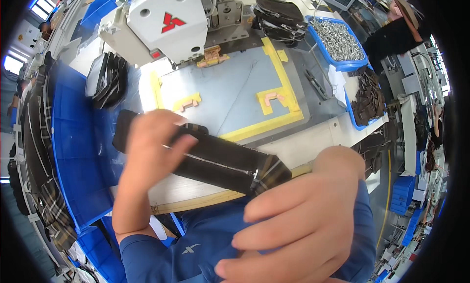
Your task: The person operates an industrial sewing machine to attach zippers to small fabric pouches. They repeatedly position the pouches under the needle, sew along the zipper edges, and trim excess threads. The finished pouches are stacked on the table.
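1. A long, dark fabric piece with a silver metal zip and a brown plaid end (225, 156) lies slantwise between the hands, near the edge of the white work table (318, 138)
2. The left hand (151, 145) lies across the piece's left part, thumb apart from the fingers; whether it grips firmly, I cannot tell
3. The right hand (303, 217) is spread wide near the plaid end, with nothing visible in it; contact with the piece is unclear
4. The piece could swivel or slip off the edge, I judge, if the left hand alone steadies it
5. Beyond the hands, on the flat grey plate framed in yellow tape (210, 94), a thin dark line, perhaps loose thread, could snag the zip
6. Motion blurs the left hand, which hides fabric beneath; the lower picture edge crops the right hand
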{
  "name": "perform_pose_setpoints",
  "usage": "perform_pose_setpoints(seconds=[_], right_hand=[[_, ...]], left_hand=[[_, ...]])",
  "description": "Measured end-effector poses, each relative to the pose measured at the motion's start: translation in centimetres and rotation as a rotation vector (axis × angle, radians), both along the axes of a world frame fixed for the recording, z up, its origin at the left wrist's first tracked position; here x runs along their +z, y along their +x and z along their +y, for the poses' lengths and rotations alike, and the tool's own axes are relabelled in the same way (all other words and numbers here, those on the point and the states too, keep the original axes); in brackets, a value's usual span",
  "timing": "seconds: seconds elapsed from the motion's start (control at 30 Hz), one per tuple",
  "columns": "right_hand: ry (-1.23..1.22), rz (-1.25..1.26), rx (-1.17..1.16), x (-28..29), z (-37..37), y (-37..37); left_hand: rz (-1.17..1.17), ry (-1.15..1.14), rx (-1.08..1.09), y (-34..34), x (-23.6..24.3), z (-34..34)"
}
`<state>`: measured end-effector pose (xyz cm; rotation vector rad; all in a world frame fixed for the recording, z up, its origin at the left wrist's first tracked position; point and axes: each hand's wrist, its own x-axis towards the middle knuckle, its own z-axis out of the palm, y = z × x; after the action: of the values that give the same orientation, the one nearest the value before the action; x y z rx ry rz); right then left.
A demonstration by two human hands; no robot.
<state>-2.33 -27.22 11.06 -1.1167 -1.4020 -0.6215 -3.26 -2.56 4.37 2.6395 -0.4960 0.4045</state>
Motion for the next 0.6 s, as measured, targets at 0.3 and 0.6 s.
perform_pose_setpoints(seconds=[0.3, 0.6], right_hand=[[-0.346, 0.062, 0.317, 2.7, -2.9, 0.6], [0.536, 0.047, 0.025, -0.2, 5.2, -1.2]], left_hand=[[0.442, 0.24, -0.464, 1.1, -4.1, -7.4], [0.698, 0.446, -0.763, 2.5, -1.9, -7.0]])
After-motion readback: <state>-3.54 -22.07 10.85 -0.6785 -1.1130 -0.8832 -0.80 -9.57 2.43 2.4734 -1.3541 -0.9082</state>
